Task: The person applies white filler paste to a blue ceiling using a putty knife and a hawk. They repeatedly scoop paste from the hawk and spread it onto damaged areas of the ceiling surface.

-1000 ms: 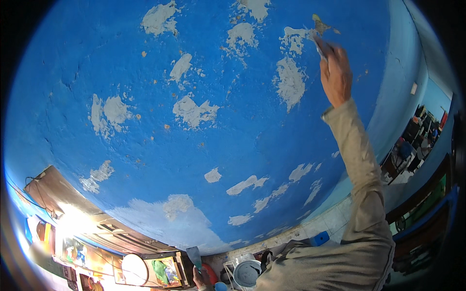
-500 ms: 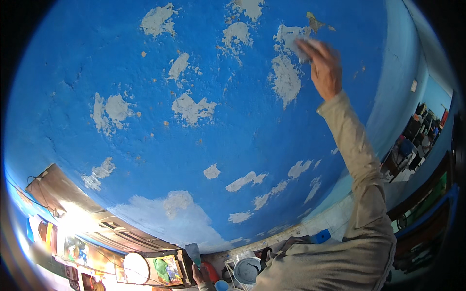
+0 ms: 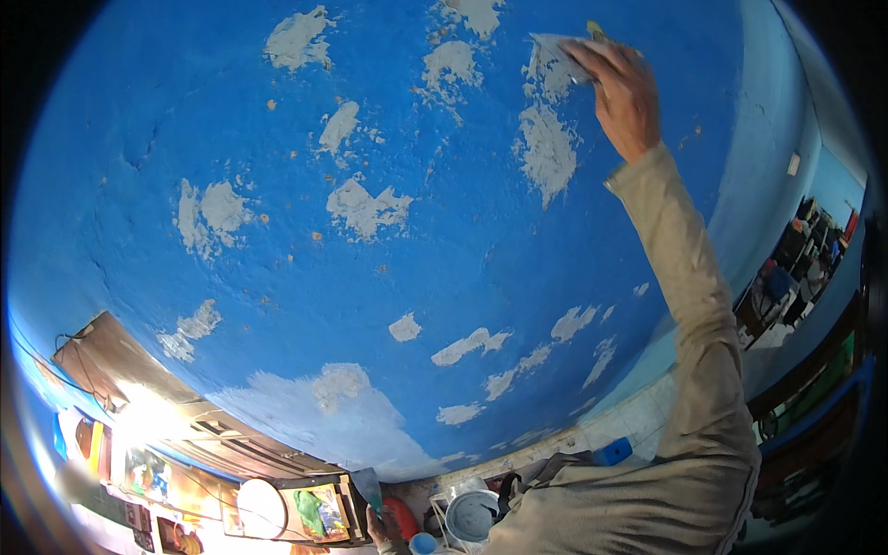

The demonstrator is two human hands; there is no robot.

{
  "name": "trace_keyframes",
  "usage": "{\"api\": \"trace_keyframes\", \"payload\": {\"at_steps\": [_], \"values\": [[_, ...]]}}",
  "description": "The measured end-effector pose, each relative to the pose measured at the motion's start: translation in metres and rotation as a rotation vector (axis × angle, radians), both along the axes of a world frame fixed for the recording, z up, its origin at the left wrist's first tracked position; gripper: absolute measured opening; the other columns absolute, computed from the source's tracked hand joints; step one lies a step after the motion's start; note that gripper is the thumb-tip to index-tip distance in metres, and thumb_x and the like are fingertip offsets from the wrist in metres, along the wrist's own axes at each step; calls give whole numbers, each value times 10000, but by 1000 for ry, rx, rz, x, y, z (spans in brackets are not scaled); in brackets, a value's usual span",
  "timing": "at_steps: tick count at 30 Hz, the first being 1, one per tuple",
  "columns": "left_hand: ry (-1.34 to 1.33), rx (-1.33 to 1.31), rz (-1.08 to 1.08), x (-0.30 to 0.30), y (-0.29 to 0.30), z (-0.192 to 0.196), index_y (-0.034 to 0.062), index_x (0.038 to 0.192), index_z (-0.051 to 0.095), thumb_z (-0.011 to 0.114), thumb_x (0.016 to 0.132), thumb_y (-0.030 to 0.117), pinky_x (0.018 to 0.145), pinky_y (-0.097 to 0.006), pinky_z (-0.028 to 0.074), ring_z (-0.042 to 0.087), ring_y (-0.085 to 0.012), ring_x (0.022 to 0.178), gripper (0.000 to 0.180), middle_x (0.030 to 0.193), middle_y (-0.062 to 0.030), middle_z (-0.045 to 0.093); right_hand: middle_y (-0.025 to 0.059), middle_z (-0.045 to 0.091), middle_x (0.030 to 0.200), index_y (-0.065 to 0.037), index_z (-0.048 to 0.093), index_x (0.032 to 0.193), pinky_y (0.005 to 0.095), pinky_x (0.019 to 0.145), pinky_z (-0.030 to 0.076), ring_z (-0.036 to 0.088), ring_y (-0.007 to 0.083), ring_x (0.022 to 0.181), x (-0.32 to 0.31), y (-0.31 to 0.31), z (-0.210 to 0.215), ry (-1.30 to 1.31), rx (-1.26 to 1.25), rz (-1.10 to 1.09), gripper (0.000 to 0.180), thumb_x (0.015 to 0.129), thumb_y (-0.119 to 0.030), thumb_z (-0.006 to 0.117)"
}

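High on the blue wall [image 3: 462,268], my right hand [image 3: 631,104] is closed on a flat, pale filling blade [image 3: 552,46]. Its edge lies against a grey-white filler patch [image 3: 548,153] that runs down below it. Behind the fingers, a small yellowish bare spot [image 3: 595,30] is mostly hidden. Low in the view, my left hand [image 3: 381,530] grips a putty knife [image 3: 366,486] with a greenish handle, its blade pointing up. More filler patches [image 3: 370,208] are scattered over the wall.
Below stand a bucket [image 3: 472,515] with grey contents, a small blue cup [image 3: 423,544] and a red object [image 3: 400,514]. A blue box [image 3: 612,451] lies by the wall's base. At lower left are a bright lamp [image 3: 153,416] and pictures. A doorway opens at the right.
My right hand has moved up and slightly right with the filling blade, now covering most of the yellowish spot. The left hand with the putty knife has hardly shifted.
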State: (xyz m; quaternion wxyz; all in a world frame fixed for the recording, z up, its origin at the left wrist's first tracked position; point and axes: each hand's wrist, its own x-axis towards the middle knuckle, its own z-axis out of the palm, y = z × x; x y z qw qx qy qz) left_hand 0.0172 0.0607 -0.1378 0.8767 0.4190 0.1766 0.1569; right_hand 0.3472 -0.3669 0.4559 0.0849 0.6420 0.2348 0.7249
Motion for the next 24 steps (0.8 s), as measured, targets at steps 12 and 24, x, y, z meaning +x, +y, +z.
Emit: {"api": "trace_keyframes", "payload": {"at_steps": [12, 24], "values": [[142, 294, 80, 11, -6, -10, 34, 1156, 490, 523, 938, 189, 603, -219, 451, 528, -109, 688, 269, 832, -13, 557, 16, 601, 1052, -171, 610, 1195, 404, 894, 408, 542, 231, 963, -1, -32, -44, 107, 75, 51, 627, 658, 153, 598], [193, 371, 111, 15, 5, -4, 35, 1118, 489, 528, 930, 184, 569, -225, 441, 526, -110, 654, 242, 796, -15, 552, 75, 532, 1092, -124, 467, 1348, 372, 811, 473, 520, 281, 983, 10, -57, -107, 350, 176, 32, 689, 720, 154, 520]]}}
